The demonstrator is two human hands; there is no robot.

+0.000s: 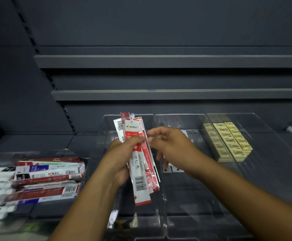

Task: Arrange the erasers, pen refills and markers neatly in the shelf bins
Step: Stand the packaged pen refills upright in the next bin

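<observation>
Your left hand (122, 153) grips the refills (139, 181) upright; your right hand (171, 145) curls at their edge, grip unclear.

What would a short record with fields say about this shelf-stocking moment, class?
Left hand: grips a bundle of red-and-white plastic pen refill packets
Right hand: fingers curled beside the bundle's edge; contact unclear
Left clear plastic bin: holds a loose pile of refill packets
Right clear plastic bin: holds rows of pale yellow block erasers
</observation>
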